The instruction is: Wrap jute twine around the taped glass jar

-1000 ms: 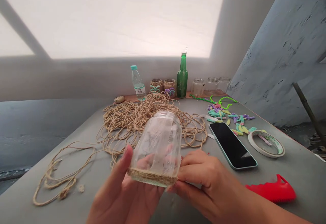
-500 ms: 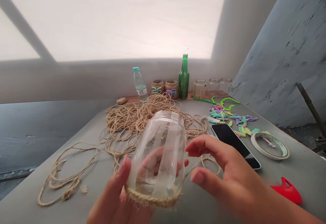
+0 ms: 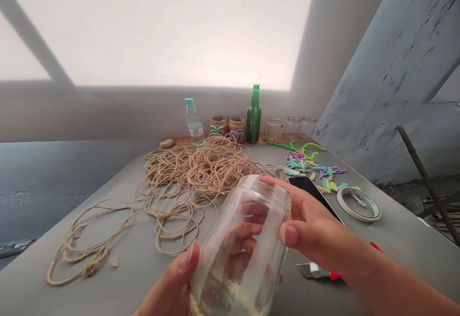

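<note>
A clear glass jar (image 3: 247,249) with strips of whitish tape down its side is tilted in front of me, its mouth pointing away. My left hand (image 3: 176,277) grips it low on the left, thumb along the glass and fingers behind. My right hand (image 3: 312,225) is wrapped round its upper right side, thumb on the near face and fingers behind the neck. A bit of twine (image 3: 195,305) shows around the jar's base, mostly out of frame. Just beyond the jar lies a big tangled heap of twine (image 3: 215,167).
A phone (image 3: 312,189), a tape roll (image 3: 359,205), a red-handled utility knife (image 3: 316,271) and colourful pipe-cleaner pieces (image 3: 330,172) lie to the right. Along the back stand a water bottle (image 3: 194,124), twine-wrapped jars (image 3: 236,125), a green bottle (image 3: 254,117) and clear jars (image 3: 275,129). Loose twine (image 3: 82,253) lies left.
My right hand has gone from beside the jar to holding its upper side. The jar has moved right and down, its twine-wrapped base leaving view. The utility knife's blade end now shows.
</note>
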A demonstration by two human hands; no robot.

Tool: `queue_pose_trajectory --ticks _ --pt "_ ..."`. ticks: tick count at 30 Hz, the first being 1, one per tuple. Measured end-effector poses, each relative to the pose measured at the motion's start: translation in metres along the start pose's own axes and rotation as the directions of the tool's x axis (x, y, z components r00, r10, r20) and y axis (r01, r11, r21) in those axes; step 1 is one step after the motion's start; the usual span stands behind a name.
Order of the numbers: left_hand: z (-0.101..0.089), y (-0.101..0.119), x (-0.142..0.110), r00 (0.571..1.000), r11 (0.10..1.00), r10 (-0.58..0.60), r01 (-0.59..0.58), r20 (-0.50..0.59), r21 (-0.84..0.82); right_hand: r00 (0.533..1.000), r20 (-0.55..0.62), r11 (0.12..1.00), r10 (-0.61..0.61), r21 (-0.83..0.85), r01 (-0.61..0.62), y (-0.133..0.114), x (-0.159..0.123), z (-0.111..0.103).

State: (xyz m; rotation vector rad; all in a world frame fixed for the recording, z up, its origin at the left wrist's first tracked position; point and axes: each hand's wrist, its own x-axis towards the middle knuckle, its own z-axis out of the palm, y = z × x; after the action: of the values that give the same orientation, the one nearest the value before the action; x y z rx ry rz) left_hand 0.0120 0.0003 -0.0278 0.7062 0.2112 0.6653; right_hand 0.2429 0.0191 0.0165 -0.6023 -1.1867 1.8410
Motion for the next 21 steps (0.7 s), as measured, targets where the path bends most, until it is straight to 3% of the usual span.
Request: queue_pose_trajectory --ticks 4,8,12,16,21 --pt "0.020 0.010 0.000 1.000 0.999 -0.015 0.015 0.025 -0.028 1.000 0.009 0.999 -0.014 0.049 0.014 -0.007 0.002 0.010" --pt "0.027 0.017 -0.003 1.000 0.997 0.015 -0.016 0.012 0.073 1.000 0.010 0.999 -0.030 0.037 0.030 -0.010 0.003 0.019" --pt "0.022 0.016 -0.002 0.996 0.967 0.087 -0.084 -0.001 0.239 0.999 0.011 0.999 -0.042 0.000 0.042 -0.015 0.006 0.024" --pt "0.008 0.007 0.007 0.996 0.933 0.090 -0.080 -0.011 0.351 0.996 0.016 0.996 -0.084 -0.024 0.084 -0.022 0.010 0.026" --pt "0.002 0.009 0.012 0.956 0.893 0.287 -0.241 -0.067 0.381 0.999 0.021 0.999 -0.044 -0.022 0.044 -0.025 0.015 0.026"
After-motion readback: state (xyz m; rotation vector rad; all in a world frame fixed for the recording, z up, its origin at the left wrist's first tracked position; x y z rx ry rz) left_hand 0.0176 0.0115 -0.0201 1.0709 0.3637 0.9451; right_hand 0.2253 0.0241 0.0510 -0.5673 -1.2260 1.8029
